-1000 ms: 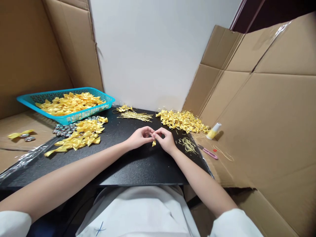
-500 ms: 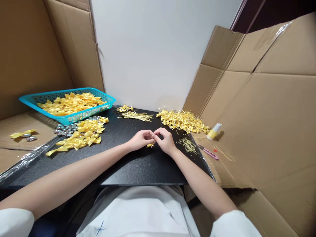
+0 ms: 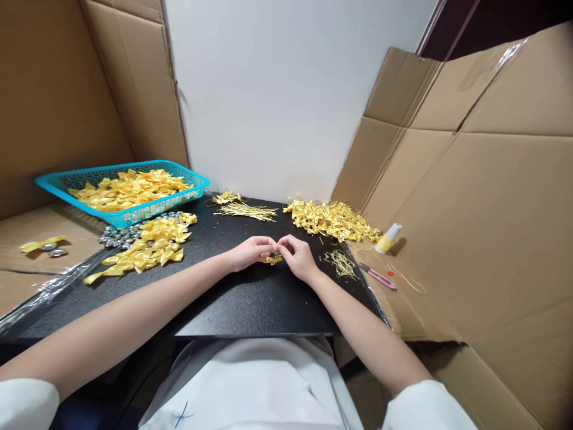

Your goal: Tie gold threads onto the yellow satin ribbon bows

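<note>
My left hand [image 3: 253, 252] and my right hand [image 3: 297, 257] meet over the middle of the black table [image 3: 250, 304], fingertips pinched together. Just beneath them is a small yellow ribbon bow [image 3: 273, 260] with something shiny at its centre. Both hands hold it, though whether by the bow itself or by a fine cord is hidden behind the fingers. Left of my hands lies a heap of yellow ribbon bows [image 3: 152, 248] beside silver bells or beads [image 3: 119, 237]. Behind them are cut gold cords [image 3: 248, 210].
A blue basket [image 3: 134, 216] full of yellow bows stands at the back left. Finished-looking bows with cords form a pile [image 3: 333, 220] at the back right. Thread scraps [image 3: 341, 264], a pink-handled cutter [image 3: 380, 278] and a thread spool [image 3: 388, 239] lie rightward. Cardboard walls [image 3: 483, 209] flank the table.
My fingers have drawn closer together, and the left hand's curl has flattened. More of the yellow bow shows below the fingertips. Everything else stays put.
</note>
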Motion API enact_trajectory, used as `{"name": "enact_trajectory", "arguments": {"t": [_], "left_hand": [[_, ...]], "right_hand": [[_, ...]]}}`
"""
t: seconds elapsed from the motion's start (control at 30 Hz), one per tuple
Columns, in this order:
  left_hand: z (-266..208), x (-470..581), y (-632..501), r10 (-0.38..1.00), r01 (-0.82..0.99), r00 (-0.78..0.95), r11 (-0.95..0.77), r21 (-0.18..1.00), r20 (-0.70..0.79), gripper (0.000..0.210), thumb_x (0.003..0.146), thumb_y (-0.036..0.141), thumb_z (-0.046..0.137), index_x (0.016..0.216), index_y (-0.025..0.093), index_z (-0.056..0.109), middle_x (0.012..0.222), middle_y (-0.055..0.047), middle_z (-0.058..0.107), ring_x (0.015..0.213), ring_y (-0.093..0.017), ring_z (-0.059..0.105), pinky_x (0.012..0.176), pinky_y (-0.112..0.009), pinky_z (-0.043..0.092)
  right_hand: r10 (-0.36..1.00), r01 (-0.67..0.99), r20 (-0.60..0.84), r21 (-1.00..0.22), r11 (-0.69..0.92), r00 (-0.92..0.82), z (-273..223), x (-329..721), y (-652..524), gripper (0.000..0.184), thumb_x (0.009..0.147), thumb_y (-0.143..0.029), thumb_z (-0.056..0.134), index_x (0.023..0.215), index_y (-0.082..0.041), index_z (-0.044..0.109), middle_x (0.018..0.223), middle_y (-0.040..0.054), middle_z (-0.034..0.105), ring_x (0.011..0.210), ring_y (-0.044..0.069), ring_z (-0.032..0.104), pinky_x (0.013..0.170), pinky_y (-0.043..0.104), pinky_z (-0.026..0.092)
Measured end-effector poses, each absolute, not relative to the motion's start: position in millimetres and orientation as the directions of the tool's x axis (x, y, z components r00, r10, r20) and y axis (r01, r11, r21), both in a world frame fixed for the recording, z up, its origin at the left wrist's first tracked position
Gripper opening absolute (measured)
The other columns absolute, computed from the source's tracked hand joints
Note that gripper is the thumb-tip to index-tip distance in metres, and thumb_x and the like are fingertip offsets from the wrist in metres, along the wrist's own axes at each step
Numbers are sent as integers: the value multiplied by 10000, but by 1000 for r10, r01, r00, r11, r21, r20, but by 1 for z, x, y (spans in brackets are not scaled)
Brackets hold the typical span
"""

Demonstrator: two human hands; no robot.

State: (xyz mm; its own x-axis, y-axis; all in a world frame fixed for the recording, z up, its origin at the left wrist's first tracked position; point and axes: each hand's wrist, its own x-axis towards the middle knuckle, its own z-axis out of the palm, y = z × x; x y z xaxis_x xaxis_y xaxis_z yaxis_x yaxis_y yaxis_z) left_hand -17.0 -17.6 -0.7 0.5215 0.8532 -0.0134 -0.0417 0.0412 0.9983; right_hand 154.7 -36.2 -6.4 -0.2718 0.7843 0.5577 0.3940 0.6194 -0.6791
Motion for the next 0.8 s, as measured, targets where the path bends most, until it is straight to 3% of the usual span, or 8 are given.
{"name": "enact_trajectory", "arguments": {"t": [0.13, 0.27, 0.47, 0.63, 0.8], "left_hand": [[-3, -18, -16, 834, -103, 550, 101, 990, -28, 301, 645, 355, 760, 753, 161, 557, 543, 76, 406, 495, -59, 344, 505, -206, 264], [-1, -17, -19, 820, -97, 572, 38, 995, 25, 318, 664, 352, 761, 787, 164, 535, 647, 48, 489, 550, -65, 416, 513, -203, 283], [0, -18, -21, 797, -60, 602, -12, 998, 46, 331, 691, 362, 746, 862, 182, 527, 660, 61, 480, 538, -61, 404, 499, -202, 263], [-5, -18, -16, 855, -108, 516, -7, 994, 62, 377, 655, 300, 771, 917, 189, 524, 685, 57, 541, 572, -67, 474, 518, -191, 295], [-8, -15, -12, 925, -272, 378, 66, 960, 44, 470, 579, 210, 811, 948, 188, 520, 669, 64, 551, 615, -72, 536, 492, -166, 289]], "right_hand": [[772, 359, 566, -683, 636, -289, -8, 155, -36, 175, 837, -340, 548, 743, -200, 594, 642, -13, 573, 552, 112, 473, 555, 239, 402], [775, 358, 578, -688, 632, -257, -10, 155, -35, 196, 838, -362, 550, 737, -202, 599, 645, -10, 572, 563, 118, 486, 560, 243, 411], [789, 366, 587, -704, 609, -183, -11, 156, -32, 212, 844, -376, 545, 742, -201, 605, 659, -5, 588, 552, 117, 490, 550, 245, 409], [796, 406, 593, -703, 584, -120, -12, 155, -31, 163, 830, -320, 536, 727, -206, 590, 656, -1, 606, 545, 125, 540, 556, 253, 437], [864, 350, 499, -801, 486, -58, -12, 152, -32, 144, 793, -305, 567, 686, -208, 575, 619, -10, 605, 487, 135, 583, 505, 257, 460]]}}
